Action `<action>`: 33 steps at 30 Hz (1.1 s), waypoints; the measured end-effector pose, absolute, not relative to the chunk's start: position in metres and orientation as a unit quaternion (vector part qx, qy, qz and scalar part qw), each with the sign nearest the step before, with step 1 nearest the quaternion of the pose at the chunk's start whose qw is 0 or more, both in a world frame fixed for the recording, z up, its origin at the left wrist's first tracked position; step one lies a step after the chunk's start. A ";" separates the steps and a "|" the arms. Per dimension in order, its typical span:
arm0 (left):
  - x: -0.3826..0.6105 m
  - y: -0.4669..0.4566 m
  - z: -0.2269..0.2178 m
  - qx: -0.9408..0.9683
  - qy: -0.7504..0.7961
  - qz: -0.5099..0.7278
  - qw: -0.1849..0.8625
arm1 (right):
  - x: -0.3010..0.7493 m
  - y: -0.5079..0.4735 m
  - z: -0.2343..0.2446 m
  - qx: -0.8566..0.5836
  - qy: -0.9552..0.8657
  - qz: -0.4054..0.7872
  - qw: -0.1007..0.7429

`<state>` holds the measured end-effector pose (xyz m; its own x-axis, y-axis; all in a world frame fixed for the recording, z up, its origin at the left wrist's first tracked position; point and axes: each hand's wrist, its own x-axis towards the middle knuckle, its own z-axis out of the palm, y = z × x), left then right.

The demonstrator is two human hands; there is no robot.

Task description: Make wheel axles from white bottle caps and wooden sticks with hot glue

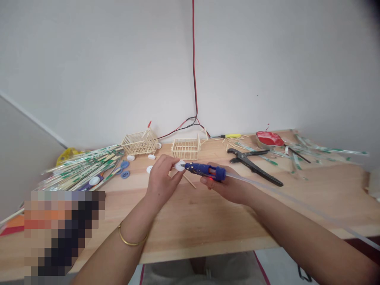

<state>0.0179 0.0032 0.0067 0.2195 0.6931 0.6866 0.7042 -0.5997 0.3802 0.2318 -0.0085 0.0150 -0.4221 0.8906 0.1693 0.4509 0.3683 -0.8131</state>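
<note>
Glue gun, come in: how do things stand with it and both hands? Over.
Right hand gripping glue gun. Left hand pinching white disc. Glue gun's front end at disc, contact unclear. Nothing visibly between them; loose stick nearby.

Bright, diffuse light over a pale wall (118, 59); upper right corner dark. Soft shadow on the table (204, 225), lower centre. A small red glow shows on the glue gun (197, 169). Wrappers (335, 150) at right blurred; wide-angle stretch toward the edges; pixelated block (65, 233), lower left.
</note>
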 end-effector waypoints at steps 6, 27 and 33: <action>0.019 0.002 0.008 -0.782 -0.448 -0.433 0.000 | 0.235 -0.011 0.019 -0.447 -0.763 0.360 0.298; 0.019 0.001 0.009 -0.789 -0.426 -0.442 0.008 | 0.236 -0.012 0.021 -0.431 -0.769 0.367 0.296; 0.019 0.001 0.010 -0.789 -0.425 -0.443 0.011 | 0.236 -0.013 0.024 -0.436 -0.766 0.369 0.296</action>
